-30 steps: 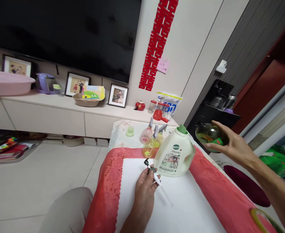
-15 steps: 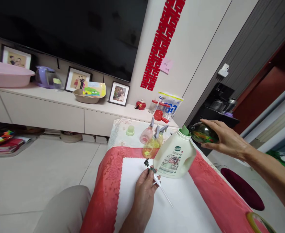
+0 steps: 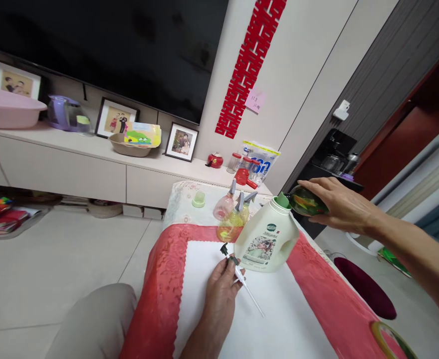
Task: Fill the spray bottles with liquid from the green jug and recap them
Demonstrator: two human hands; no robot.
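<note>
My right hand (image 3: 339, 204) is wrapped round a dark, see-through bottle (image 3: 306, 201) with a colourful label. The bottle lies almost on its side, its neck at the green spout of a large pale green detergent jug (image 3: 270, 237), which stands upright on the table. Between the fingers of my left hand (image 3: 222, 281) is a pump dispenser top (image 3: 241, 275), with a black nozzle and a long white tube slanting down to the right. Just behind the jug stand a pink spray bottle (image 3: 224, 207) and yellow spray bottles (image 3: 230, 227). A light green cap (image 3: 198, 199) sits on the table's far part.
A red and white cloth (image 3: 167, 269) covers the near table, with a roll of tape (image 3: 387, 339) at its right edge. Jars and a red pot (image 3: 215, 160) stand on the low cabinet (image 3: 159, 174) beyond. A dark red stool (image 3: 365, 289) is at the right.
The bottle in my right hand has come slightly left and its neck is closer over the jug's spout. My left hand keeps the pump top. The view has shifted a little.
</note>
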